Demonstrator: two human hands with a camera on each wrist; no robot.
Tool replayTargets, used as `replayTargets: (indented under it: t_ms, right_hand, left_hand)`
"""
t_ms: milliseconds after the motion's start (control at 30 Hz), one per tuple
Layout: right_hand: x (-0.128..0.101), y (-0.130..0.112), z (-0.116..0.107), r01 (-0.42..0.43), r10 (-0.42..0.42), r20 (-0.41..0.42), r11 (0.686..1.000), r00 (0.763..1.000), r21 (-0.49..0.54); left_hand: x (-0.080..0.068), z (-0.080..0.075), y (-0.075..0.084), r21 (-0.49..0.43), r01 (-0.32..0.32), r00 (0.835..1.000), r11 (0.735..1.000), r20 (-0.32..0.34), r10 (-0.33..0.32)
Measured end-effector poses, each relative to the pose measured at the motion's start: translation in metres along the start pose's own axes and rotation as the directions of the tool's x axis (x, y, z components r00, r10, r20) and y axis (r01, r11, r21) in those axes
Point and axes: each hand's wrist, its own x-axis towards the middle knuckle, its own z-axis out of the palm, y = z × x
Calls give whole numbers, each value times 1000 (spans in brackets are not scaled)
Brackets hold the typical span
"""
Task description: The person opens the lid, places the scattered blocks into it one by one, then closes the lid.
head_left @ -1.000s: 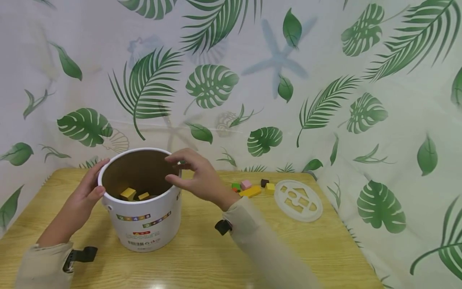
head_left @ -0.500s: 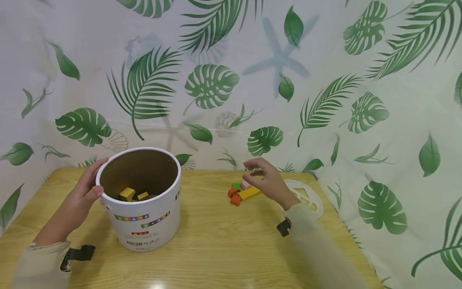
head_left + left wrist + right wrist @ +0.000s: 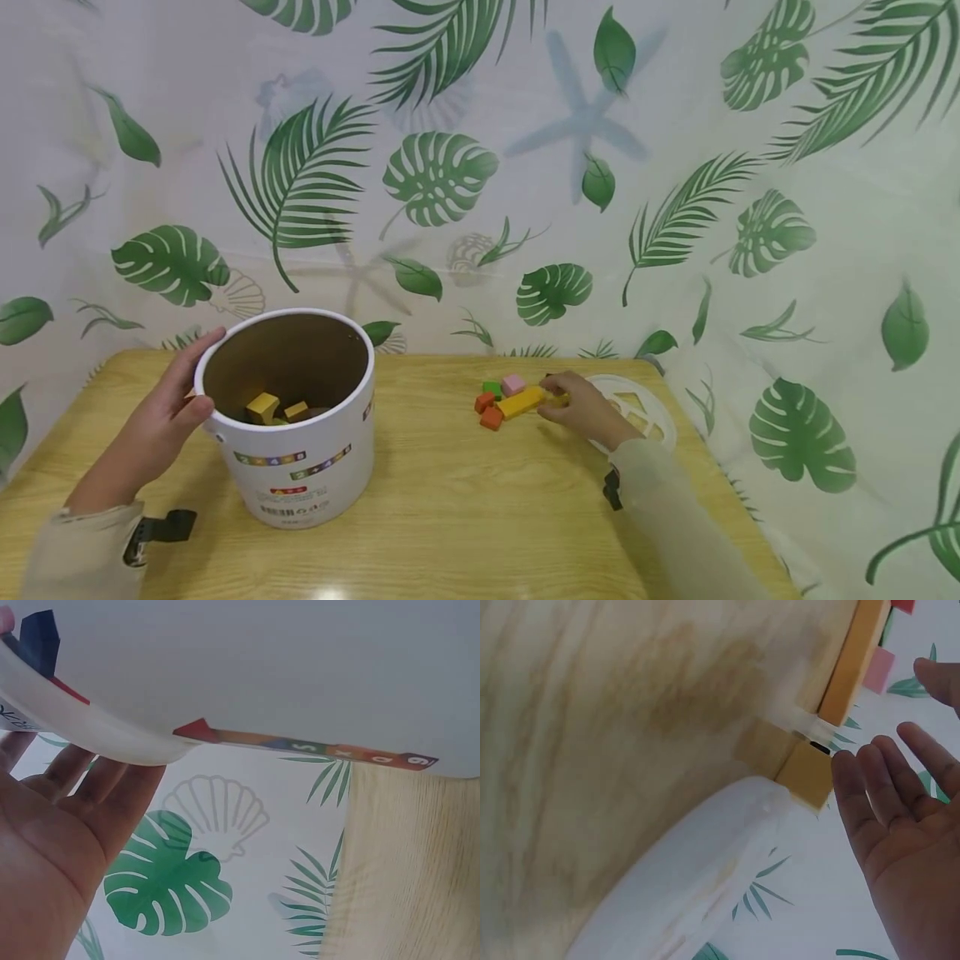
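Note:
A white bucket (image 3: pixel 307 458) with printed number labels stands on the left of the table. My left hand (image 3: pixel 159 421) holds its left side near the rim, thumb in front and fingers towards the back; the left wrist view shows those fingers (image 3: pixel 131 787) against the rim. Yellow blocks (image 3: pixel 262 407) lie inside the bucket. Over at the right, my right hand (image 3: pixel 581 408) is low beside a long yellow block (image 3: pixel 520 404). In the right wrist view its fingers are spread and slightly bent beside a yellow cube (image 3: pixel 808 776), with thumb and fingers apart.
Red-orange blocks (image 3: pixel 491 418), a green block (image 3: pixel 492 388) and a pink block (image 3: pixel 513 384) lie left of my right hand. A white lid (image 3: pixel 663 408) with shaped holes lies partly behind that hand. A leaf-patterned sheet (image 3: pixel 442 275) hangs behind the wooden table (image 3: pixel 465 517).
My right hand has moved from over the bucket's rim to the right, then down among the blocks by the lid. The left hand has stayed on the bucket.

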Motion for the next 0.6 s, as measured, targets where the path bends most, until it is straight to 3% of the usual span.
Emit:
replayTargets:
  t_ms: [300,600]
  right_hand:
    - [6,12,11,10,-11,-27,998,1000,-59]
    - [11,11,17,7,-5,37,998,999,-57]
  left_hand:
    - [-4,2,-2,-7,-1,1000,1000,-13,1]
    - [-9,6,2,-7,18,1000,1000,-24,-19]
